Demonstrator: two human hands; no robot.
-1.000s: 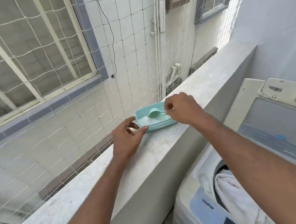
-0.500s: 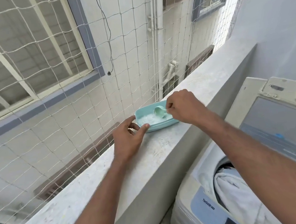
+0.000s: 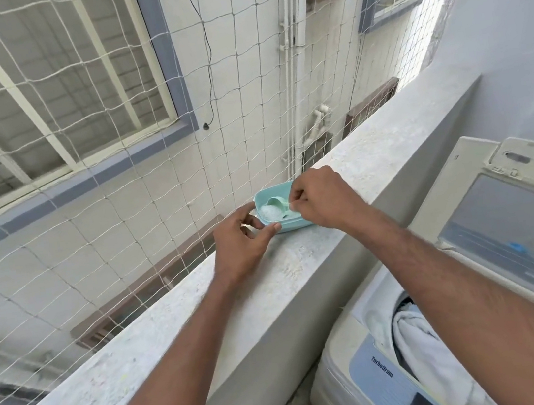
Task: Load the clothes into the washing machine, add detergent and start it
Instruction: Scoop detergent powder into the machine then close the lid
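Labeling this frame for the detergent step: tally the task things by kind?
Hands: 2, left hand and right hand
Detergent tub: 1
Scoop: 1
Washing machine: 1
White cloth in the drum: 1 visible
Total: 6

I see 2 bare forearms entering from the bottom edge, each ending in a hand. No sleeve reaches either wrist or forearm within view. The left hand [image 3: 240, 241] carries no ring, watch, band or glove that I can make out. The right hand [image 3: 325, 198] is likewise ungloved, its wrist uncovered. Fine hair shows along both forearms, most plainly on the right one. Fingernails are short where visible. No garment appears anywhere in view.
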